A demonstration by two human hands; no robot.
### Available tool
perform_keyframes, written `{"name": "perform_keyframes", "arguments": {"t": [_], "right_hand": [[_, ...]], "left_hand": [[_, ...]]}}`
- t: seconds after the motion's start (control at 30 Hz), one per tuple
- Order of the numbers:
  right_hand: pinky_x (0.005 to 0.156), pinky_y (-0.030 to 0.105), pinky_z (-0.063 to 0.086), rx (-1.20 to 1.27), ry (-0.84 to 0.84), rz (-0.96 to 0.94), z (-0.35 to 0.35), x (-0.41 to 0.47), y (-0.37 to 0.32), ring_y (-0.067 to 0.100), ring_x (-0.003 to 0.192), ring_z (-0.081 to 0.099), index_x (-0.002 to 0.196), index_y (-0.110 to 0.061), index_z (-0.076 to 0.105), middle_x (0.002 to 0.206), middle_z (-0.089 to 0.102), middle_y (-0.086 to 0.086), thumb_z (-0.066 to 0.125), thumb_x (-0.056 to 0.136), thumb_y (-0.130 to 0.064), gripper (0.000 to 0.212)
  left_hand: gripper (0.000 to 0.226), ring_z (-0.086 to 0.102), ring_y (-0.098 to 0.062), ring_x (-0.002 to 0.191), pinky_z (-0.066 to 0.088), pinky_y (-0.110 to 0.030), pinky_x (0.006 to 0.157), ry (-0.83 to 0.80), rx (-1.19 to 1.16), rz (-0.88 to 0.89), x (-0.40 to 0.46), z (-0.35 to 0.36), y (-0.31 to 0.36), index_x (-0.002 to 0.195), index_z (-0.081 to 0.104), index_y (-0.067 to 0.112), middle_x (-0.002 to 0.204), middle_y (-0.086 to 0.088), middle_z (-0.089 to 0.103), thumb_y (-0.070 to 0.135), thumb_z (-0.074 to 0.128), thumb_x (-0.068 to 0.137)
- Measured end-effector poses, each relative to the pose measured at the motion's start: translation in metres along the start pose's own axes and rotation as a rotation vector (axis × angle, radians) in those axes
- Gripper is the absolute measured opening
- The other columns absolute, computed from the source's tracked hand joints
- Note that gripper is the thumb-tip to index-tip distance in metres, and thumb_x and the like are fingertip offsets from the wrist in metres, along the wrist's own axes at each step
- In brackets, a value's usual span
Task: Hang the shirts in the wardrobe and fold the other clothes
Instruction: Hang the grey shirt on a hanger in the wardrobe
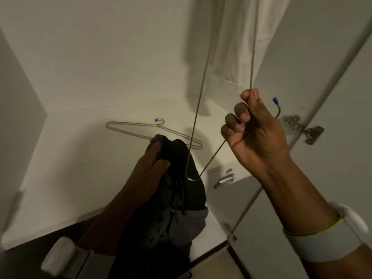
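Head view: the right hand (255,125) grips a thin, springy wire hanger (198,109); the left hand (149,168) pinches the limp dark shirt (181,198) at its collar, probably the best hold.

We see a dim, yellowish picture inside the wardrobe. The white shelf (80,158) is the brightest part and carries soft shadows near its back edge. Motion blur smears the left edge, and straight lines bend toward the corners.
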State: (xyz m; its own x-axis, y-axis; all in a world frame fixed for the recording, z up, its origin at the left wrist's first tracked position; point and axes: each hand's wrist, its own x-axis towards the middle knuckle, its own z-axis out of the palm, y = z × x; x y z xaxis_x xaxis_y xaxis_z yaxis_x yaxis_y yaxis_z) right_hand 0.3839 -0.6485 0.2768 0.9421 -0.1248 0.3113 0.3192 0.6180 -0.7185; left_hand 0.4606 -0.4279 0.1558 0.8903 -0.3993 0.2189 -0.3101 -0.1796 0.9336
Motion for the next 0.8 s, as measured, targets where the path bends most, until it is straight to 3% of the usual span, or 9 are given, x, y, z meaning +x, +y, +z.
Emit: {"name": "perform_keyframes", "arguments": {"t": [0.07, 0.1, 0.2, 0.27, 0.37, 0.47, 0.6, 0.7, 0.8], "right_hand": [[0.053, 0.021, 0.039, 0.101, 0.068, -0.096, -0.01, -0.041, -0.016, 0.008, 0.05, 0.042, 0.097, -0.018, 0.058, 0.058, 0.049, -0.006, 0.044, 0.103, -0.029, 0.019], [0.054, 0.021, 0.04, 0.142, 0.089, -0.119, -0.012, -0.05, -0.015, 0.008, 0.05, 0.042, 0.096, -0.019, 0.059, 0.058, 0.049, -0.006, 0.043, 0.104, -0.029, 0.021], [0.056, 0.022, 0.041, 0.19, 0.128, -0.219, -0.021, -0.084, -0.028, 0.008, 0.051, 0.041, 0.096, -0.019, 0.058, 0.059, 0.047, -0.006, 0.042, 0.103, -0.03, 0.021], [0.056, 0.022, 0.042, 0.232, 0.116, -0.28, -0.026, -0.109, -0.047, 0.008, 0.05, 0.042, 0.095, -0.019, 0.06, 0.059, 0.047, -0.006, 0.044, 0.102, -0.031, 0.021], [0.056, 0.022, 0.042, 0.285, 0.089, -0.34, -0.036, -0.142, -0.068, 0.008, 0.049, 0.042, 0.092, -0.019, 0.064, 0.057, 0.047, -0.006, 0.043, 0.103, -0.032, 0.027], [0.057, 0.024, 0.043, 0.295, 0.077, -0.341, -0.051, -0.175, -0.068, 0.009, 0.049, 0.044, 0.094, -0.018, 0.063, 0.056, 0.048, -0.005, 0.049, 0.102, -0.032, 0.021], [0.062, 0.027, 0.046, 0.311, 0.055, -0.316, -0.082, -0.219, -0.068, 0.011, 0.053, 0.048, 0.095, -0.017, 0.066, 0.059, 0.051, -0.002, 0.075, 0.09, -0.034, 0.02], [0.057, 0.027, 0.043, 0.224, 0.12, -0.275, -0.106, -0.247, -0.075, 0.012, 0.051, 0.046, 0.094, -0.016, 0.067, 0.059, 0.05, 0.0, 0.063, 0.097, -0.03, 0.015], [0.055, 0.029, 0.044, 0.136, 0.105, -0.22, -0.12, -0.269, -0.079, 0.013, 0.051, 0.046, 0.098, -0.012, 0.064, 0.06, 0.05, 0.003, 0.077, 0.09, -0.035, 0.028]], "left_hand": [[0.092, 0.046, -0.026, 0.142, 0.038, -0.05, 0.12, -0.099, 0.051, 0.055, -0.015, 0.023, 0.023, 0.159, 0.035, 0.011, 0.155, -0.01, 0.049, 0.053, 0.048, 0.078], [0.094, 0.05, -0.017, 0.138, 0.041, -0.04, 0.116, -0.131, 0.059, 0.062, -0.02, 0.026, 0.029, 0.159, 0.036, 0.015, 0.152, -0.002, 0.053, 0.055, 0.046, 0.075], [0.07, 0.065, -0.006, 0.1, 0.051, -0.025, 0.086, -0.217, 0.066, 0.142, -0.031, 0.043, 0.06, 0.139, 0.053, 0.03, 0.107, 0.016, 0.069, 0.051, 0.048, 0.072], [0.058, 0.065, -0.008, 0.096, 0.052, -0.026, 0.082, -0.262, 0.065, 0.183, -0.045, 0.06, 0.083, 0.129, 0.054, 0.037, 0.103, 0.014, 0.069, 0.047, 0.049, 0.072], [0.045, 0.064, -0.014, 0.091, 0.052, -0.027, 0.078, -0.314, 0.058, 0.233, -0.064, 0.083, 0.114, 0.121, 0.058, 0.032, 0.098, 0.006, 0.068, 0.041, 0.051, 0.077], [0.028, 0.064, -0.007, 0.083, 0.048, -0.019, 0.072, -0.325, 0.045, 0.24, -0.073, 0.106, 0.141, 0.107, 0.06, 0.027, 0.086, 0.013, 0.067, 0.022, 0.05, 0.081], [0.028, 0.065, -0.005, 0.083, 0.049, -0.016, 0.073, -0.27, -0.04, 0.232, -0.091, 0.131, 0.164, 0.106, 0.06, 0.016, 0.084, 0.013, 0.068, 0.016, 0.049, 0.08], [0.025, 0.068, -0.001, 0.085, 0.051, -0.014, 0.074, -0.21, -0.11, 0.229, -0.107, 0.139, 0.171, 0.107, 0.06, 0.016, 0.084, 0.015, 0.071, 0.011, 0.05, 0.085], [0.032, 0.068, 0.002, 0.087, 0.05, -0.013, 0.077, -0.122, -0.142, 0.233, -0.119, 0.145, 0.179, 0.109, 0.06, 0.018, 0.09, 0.015, 0.071, 0.015, 0.05, 0.079]]}}
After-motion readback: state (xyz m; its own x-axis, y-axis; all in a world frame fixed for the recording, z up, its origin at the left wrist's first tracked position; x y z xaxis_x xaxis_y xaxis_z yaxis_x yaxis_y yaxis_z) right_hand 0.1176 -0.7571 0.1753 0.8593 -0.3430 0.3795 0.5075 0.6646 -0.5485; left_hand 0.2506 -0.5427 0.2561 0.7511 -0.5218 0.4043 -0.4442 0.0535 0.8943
